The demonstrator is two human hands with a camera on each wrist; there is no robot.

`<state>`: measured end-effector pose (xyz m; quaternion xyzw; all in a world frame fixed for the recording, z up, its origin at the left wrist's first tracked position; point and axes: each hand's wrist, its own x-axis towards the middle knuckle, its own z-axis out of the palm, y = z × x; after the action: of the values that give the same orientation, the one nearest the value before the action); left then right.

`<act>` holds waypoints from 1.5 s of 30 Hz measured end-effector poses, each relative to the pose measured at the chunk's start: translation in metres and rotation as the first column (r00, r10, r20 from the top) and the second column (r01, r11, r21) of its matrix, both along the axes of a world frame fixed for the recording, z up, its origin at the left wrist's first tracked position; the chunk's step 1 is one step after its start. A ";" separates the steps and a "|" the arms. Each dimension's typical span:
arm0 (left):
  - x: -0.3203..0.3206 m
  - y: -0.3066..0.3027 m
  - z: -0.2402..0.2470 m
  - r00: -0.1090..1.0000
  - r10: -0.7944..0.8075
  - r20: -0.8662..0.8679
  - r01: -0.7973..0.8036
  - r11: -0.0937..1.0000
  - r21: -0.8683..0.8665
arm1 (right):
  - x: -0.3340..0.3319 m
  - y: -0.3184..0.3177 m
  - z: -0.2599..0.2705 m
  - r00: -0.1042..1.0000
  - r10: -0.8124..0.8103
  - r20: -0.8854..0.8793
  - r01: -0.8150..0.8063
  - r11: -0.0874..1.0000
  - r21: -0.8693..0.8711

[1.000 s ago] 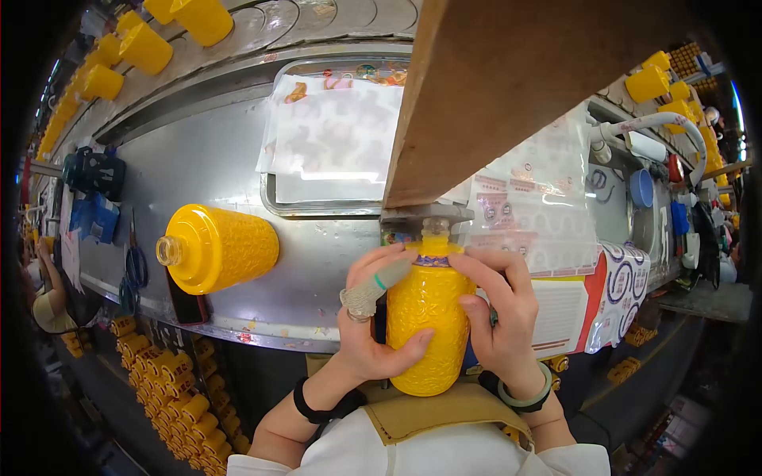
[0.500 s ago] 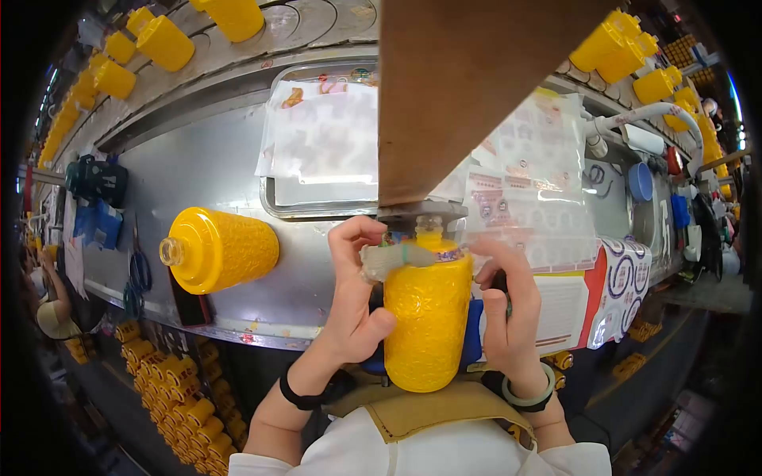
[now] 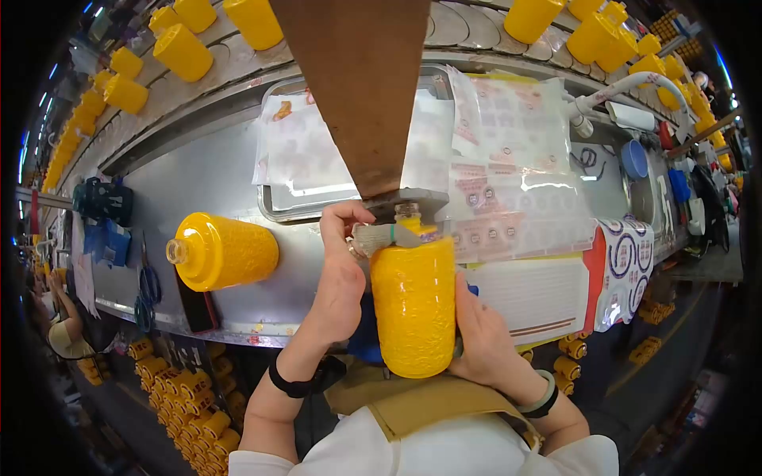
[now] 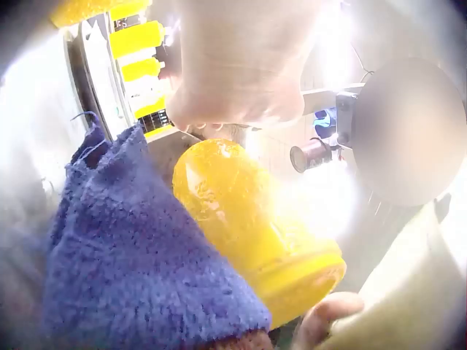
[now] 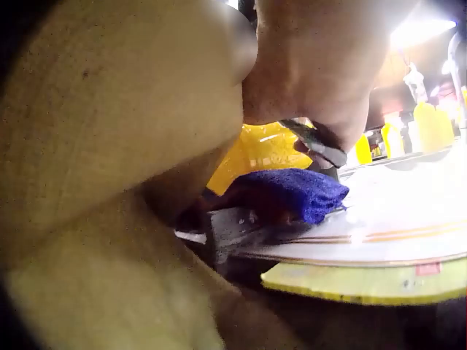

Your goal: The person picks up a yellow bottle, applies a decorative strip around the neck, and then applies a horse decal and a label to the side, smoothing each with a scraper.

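Note:
A yellow embossed bottle (image 3: 414,305) with a clear glass neck (image 3: 406,211) lies with its base toward the person. A narrow purple patterned band (image 3: 429,236) shows in part at its shoulder. My left hand (image 3: 340,274) reaches along the bottle's left side, and one finger, in a cloth wrap with a grey tip (image 3: 405,236), presses at that band. Its other fingertips bend back near the metal plate. My right hand (image 3: 486,341) grips the lower right side, thumb along the wall, with the other fingers hidden beneath. A blue cloth (image 4: 146,255) is close beside the bottle in the left wrist view.
A wooden beam (image 3: 369,95) comes down just beyond the neck. Another yellow bottle (image 3: 230,250) lies on the left, near blue scissors (image 3: 148,289). Sticker sheets (image 3: 512,198) cover the right side, and a metal tray (image 3: 309,208) holds paper. Yellow bottles pass behind on a conveyor (image 3: 464,32).
My right hand has moved from the bottle's shoulder down to its lower side. The wrapped left finger has come across onto the band, and my left thumb has left the bottle's wall.

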<state>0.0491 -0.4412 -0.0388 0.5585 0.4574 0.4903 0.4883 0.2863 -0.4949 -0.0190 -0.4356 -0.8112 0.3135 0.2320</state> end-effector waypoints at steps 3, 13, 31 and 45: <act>-0.006 -0.001 0.000 1.000 -0.007 0.020 0.007 1.000 0.011 | -0.001 -0.003 0.025 0.991 0.070 0.110 -0.086 0.986 0.144; 0.002 -0.011 0.000 0.983 0.179 0.033 -0.182 0.969 0.164 | 0.009 0.030 0.039 0.991 -0.055 -0.124 0.078 0.978 0.191; 0.036 -0.033 0.047 0.869 0.184 -0.460 -0.093 0.973 0.213 | -0.020 0.072 0.019 0.952 -0.160 -0.262 0.209 0.963 0.173; 0.015 -0.032 0.015 0.976 0.153 -0.153 -0.125 0.976 0.176 | -0.020 0.074 0.022 0.936 -0.155 -0.315 0.171 0.985 0.026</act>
<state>0.0644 -0.4732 -0.0236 0.6023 0.4921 0.5116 0.3651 0.2658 -0.4205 0.0033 -0.4400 -0.7335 0.3367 0.3938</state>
